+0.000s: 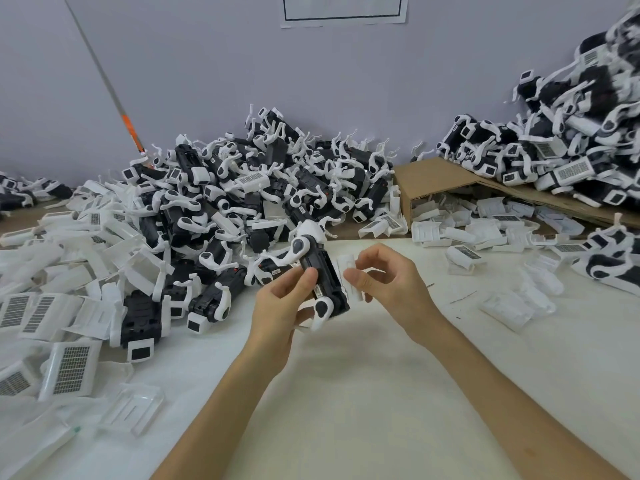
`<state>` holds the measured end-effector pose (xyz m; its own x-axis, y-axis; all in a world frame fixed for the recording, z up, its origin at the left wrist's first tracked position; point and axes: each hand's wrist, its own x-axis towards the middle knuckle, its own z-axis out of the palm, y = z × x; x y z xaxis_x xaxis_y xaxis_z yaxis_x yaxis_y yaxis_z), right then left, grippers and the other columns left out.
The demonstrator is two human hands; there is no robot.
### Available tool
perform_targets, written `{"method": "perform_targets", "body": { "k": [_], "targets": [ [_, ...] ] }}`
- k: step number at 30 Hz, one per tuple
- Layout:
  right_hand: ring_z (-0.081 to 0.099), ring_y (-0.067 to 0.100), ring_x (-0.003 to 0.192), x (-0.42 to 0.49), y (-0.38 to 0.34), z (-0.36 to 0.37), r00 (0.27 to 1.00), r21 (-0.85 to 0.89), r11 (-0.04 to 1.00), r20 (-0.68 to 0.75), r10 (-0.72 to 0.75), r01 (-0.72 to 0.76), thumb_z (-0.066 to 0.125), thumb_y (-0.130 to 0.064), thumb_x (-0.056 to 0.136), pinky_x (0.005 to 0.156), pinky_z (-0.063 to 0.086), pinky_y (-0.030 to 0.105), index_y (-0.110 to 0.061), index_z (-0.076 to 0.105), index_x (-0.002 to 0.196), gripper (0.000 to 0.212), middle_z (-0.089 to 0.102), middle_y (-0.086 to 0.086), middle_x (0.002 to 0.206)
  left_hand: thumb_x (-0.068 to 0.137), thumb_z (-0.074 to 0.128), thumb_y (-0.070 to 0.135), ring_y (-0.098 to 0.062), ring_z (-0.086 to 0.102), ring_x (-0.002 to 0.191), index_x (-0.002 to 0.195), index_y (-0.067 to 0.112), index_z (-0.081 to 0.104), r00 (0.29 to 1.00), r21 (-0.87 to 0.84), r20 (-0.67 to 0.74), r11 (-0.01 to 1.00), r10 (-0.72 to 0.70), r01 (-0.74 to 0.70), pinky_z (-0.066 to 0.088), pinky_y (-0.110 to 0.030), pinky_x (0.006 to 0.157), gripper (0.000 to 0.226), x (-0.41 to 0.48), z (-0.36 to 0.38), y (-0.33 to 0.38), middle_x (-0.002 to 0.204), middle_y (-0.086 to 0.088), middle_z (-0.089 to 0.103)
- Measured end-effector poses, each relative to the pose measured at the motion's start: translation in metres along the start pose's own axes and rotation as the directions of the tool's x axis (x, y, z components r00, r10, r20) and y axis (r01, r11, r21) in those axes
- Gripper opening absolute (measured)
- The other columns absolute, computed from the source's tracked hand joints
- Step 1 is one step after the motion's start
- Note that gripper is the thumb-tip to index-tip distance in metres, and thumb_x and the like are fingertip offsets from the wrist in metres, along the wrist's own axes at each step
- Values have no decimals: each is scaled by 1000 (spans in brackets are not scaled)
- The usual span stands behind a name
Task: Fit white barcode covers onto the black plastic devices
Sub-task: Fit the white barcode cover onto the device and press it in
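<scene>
Covers point(69, 370) with barcode labels lie scattered on the left of the table point(346, 393), beside a tall pile of black devices point(242, 192) against the wall. Above the middle of the table, the left hand point(280, 306) grips one black device point(323, 275), its fingers curled round the body. Just right of it, the right hand point(388, 282) pinches a white cover point(346, 263) between thumb and fingertips, close against the device's side; whether it is seated cannot be told. Farther right lie a cardboard box point(433, 178) and another heap point(571, 143).
</scene>
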<state>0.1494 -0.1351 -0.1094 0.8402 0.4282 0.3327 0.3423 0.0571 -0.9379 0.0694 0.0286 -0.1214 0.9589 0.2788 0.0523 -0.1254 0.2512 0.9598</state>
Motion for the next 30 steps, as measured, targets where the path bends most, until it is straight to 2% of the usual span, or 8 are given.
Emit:
{"method": "perform_targets", "body": {
  "k": [8,13,16,18,21,26,28,30],
  "targets": [
    [59,8,57,-3,2,10,999,9,1000,-27,-24,24,76,-42,73,55,51,22,-6,59,81,40,62,-12,67,90,68,21,-13,74,81,108,12,76,998,87,51,996,33,-37,56,-21,62,22,-2,4,-3,96,-4,78],
    [63,13,65,-6,-1,11,1000,-3,1000,23,16,-16,70,-41,81,63,55,25,-3,58,81,39,65,-4,69,92,67,21,-15,74,81,103,15,77,996,101,75,994,41,-48,56,-22,61,16,-2,4,-5,95,-5,78],
    [65,19,79,-6,-1,7,993,66,996,101,52,-59,59,-17,99,74,59,31,1,61,92,20,67,13,85,80,71,34,-11,71,75,96,17,78,998,75,52,996,36,-40,54,-20,59,25,-2,4,-3,89,0,77],
    [66,18,82,-5,-1,4,992,70,996,110,56,-64,56,-2,99,78,59,33,5,60,101,9,68,13,90,77,71,39,-15,72,76,100,13,76,998,69,40,996,49,-51,56,-22,62,34,-1,2,-3,91,-3,77],
    [64,18,88,-5,-1,5,996,58,996,66,62,-66,63,-5,95,84,56,37,-5,61,108,13,67,8,101,84,65,42,-25,75,90,109,14,74,995,85,86,995,43,-50,59,-29,67,39,-1,2,-5,102,-10,77],
    [58,8,97,-6,0,9,990,15,992,61,125,-126,73,-37,78,86,51,20,-21,58,117,45,63,-3,119,91,58,56,-24,72,104,116,26,71,984,160,176,986,17,-46,58,-40,85,42,-3,6,-8,111,-3,76],
    [56,7,100,-7,3,14,988,-89,989,84,126,-118,75,-40,79,85,49,18,-27,57,114,41,61,-8,121,87,64,55,-14,71,107,120,29,65,979,205,198,975,45,-86,58,-32,88,41,-4,6,-7,114,7,75],
    [53,8,112,-8,7,18,989,-162,980,74,125,-111,74,-35,87,93,48,25,-35,54,110,31,59,-11,124,84,68,51,-9,70,108,123,27,61,972,223,225,968,68,-119,55,-22,84,46,-4,6,-6,115,9,74]
  ]
}}
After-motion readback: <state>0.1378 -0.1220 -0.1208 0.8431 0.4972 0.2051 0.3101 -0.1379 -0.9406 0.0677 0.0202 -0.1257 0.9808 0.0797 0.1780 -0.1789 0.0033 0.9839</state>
